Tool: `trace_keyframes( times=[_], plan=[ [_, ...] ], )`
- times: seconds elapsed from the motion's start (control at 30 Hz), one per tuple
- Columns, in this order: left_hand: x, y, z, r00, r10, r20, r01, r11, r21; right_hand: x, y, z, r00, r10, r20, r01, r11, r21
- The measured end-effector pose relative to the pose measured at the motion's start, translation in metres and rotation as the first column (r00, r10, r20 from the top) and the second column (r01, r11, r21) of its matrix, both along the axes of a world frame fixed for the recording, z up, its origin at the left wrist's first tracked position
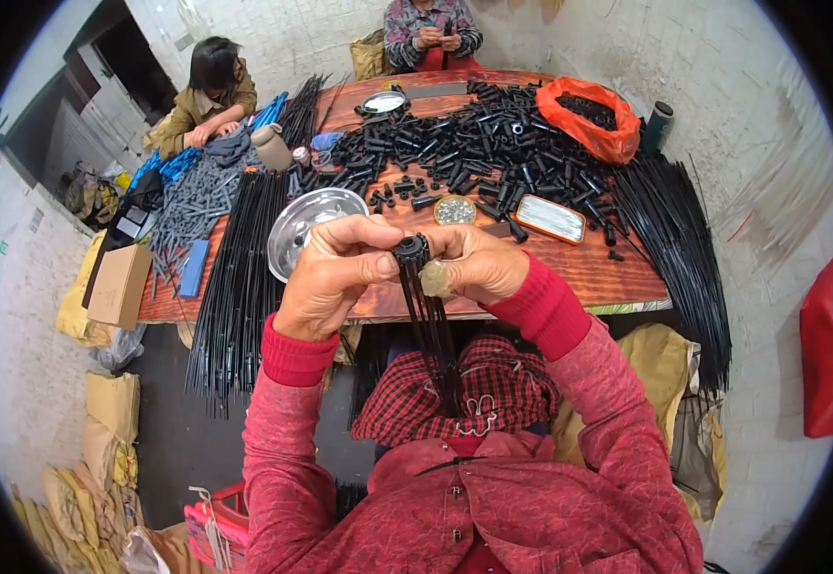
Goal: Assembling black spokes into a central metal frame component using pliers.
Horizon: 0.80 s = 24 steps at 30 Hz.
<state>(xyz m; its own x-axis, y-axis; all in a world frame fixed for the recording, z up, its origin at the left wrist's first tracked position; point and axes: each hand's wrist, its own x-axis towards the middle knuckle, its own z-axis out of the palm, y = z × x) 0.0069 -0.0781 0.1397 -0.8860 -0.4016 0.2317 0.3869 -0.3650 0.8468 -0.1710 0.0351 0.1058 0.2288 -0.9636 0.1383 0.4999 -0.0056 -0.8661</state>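
Over the table's near edge I hold up an umbrella frame: thin black ribs (pixel 438 344) hang from a round toothed black hub (pixel 411 251). My left hand (pixel 326 273) pinches the hub from its left side, thumb and forefinger closed on it. On the other side, my right hand (pixel 482 263) grips the ribs just under the hub, fingers curled. A tan cover (pixel 437 279) wraps the right thumb's tip. Below, the ribs' lower ends reach down to a red-and-black checked cloth (pixel 460 387) on my lap. What lies inside the right fingers is hidden.
A metal bowl (pixel 287 225), a tin of small parts (pixel 455 209) and a tin of pins (pixel 550 219) stand close. Black tubes (pixel 493 143) heap behind them. Rib bundles (pixel 244 287) overhang the left edge, others (pixel 670 249) the right. Two people (pixel 211 96) sit across the table.
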Motion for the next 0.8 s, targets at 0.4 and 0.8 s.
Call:
trace_keyframes(
  times=[0.4,0.8],
  plan=[
    [-0.012,-0.020,0.002,0.987,-0.157,-0.042,0.145,0.967,-0.209,0.017,0.010,0.012,0.999,0.001,-0.043,0.002,0.997,0.081],
    [0.024,0.003,0.025,0.921,0.355,0.160,-0.278,0.887,-0.369,0.040,-0.007,0.011,0.881,-0.448,-0.152,0.436,0.893,-0.110]
  ],
)
